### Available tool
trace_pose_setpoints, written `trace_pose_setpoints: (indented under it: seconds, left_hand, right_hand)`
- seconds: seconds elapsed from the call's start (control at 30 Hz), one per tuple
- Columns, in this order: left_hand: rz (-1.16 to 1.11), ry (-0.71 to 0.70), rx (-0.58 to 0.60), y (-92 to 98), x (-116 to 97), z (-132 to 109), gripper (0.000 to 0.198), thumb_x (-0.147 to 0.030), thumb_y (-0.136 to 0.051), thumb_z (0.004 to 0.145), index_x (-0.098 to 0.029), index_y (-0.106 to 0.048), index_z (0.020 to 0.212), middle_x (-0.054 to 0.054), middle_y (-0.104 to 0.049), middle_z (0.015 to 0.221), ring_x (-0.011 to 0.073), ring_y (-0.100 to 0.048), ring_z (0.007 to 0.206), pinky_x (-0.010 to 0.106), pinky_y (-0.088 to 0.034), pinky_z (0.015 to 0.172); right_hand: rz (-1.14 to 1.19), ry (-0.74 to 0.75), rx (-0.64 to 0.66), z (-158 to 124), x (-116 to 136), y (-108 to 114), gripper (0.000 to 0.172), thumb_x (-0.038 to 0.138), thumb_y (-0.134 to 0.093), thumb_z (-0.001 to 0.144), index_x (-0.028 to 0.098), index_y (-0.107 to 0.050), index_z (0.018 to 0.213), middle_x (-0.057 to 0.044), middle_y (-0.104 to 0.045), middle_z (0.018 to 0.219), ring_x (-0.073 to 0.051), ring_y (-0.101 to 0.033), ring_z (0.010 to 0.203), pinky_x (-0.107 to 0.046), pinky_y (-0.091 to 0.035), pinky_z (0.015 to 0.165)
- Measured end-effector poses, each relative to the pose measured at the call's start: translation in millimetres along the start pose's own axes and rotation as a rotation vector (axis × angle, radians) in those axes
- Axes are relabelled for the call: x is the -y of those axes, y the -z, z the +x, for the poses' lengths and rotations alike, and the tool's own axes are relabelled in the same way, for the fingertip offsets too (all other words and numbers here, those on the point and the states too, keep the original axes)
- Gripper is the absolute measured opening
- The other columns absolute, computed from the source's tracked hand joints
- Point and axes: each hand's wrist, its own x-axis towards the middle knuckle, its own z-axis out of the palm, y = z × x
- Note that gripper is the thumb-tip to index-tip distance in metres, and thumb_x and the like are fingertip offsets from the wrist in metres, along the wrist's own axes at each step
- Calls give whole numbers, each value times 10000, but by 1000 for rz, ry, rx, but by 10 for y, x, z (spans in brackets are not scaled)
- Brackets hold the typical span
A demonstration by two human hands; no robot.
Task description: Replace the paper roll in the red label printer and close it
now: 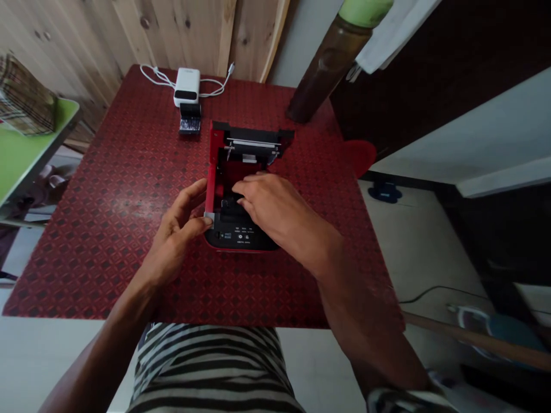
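Observation:
A red and black printer (pixel 241 229) with its lid (pixel 253 140) raised stands in the middle of the table. Its hollow faces me, and white-marked buttons sit on the front panel. My left hand (pixel 178 223) steadies it from the left: the thumb presses the silver-grey corner piece (pixel 209 220) and the fingers curve along the red side wall. My right hand (pixel 275 209) reaches over the right side into the hollow, its fingers curled and pinched together. What lies between these fingertips is hidden. A dark part (pixel 231 210) shows inside, close below the fingers.
On the patterned red table (pixel 116 229) a white power bank (pixel 187 83) with a white cable lies at the back left. A small black roll (pixel 190 119) is in front of it. A tall dark bottle (pixel 327 66) with a green lid stands back right. A green shelf (pixel 26 152) adjoins on the left.

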Motion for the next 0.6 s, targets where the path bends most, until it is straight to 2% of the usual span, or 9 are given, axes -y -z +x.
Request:
trace_pose_setpoints:
  seconds: [0.13, 0.27, 0.43, 0.6]
  left_hand:
    - [-7, 5, 13, 13, 60, 5, 614, -332, -820, 969, -337, -694, 1570, 70, -660, 1747, 395, -563, 1669, 613, -523, 1327]
    - [22, -31, 20, 27, 76, 48, 617, -342, -841, 937, -330, -704, 1539, 82, -690, 1704, 410, -584, 1640, 616, -534, 1308]
    - [56, -50, 40, 34, 36, 81, 578, -323, -832, 926, -317, -722, 1493, 85, -723, 1661, 398, -601, 1626, 608, -510, 1332]
    - [40, -22, 37, 24, -5, 48, 606, -330, -832, 948, -311, -696, 1539, 91, -701, 1695, 393, -614, 1617, 607, -537, 1309]
  right_hand:
    - [-68, 33, 81, 191, -37, -102, 256, -8, -687, 1049, 185, -854, 1037, -104, -878, 996, -296, -847, 957, -402, -622, 879]
    - [-78, 81, 100, 243, -128, -144, 257, -24, -725, 1000, 208, -837, 992, -76, -862, 956, -292, -840, 933, -395, -612, 863]
    - [-80, 47, -2, 199, -117, -103, 162, 74, -832, 957, 208, -820, 1048, -54, -861, 1015, -257, -810, 956, -369, -590, 886]
    - [-57, -27, -121, -48, 8, 104, 144, 103, -788, 991, 202, -831, 1087, -72, -883, 1074, -262, -826, 939, -388, -615, 871]
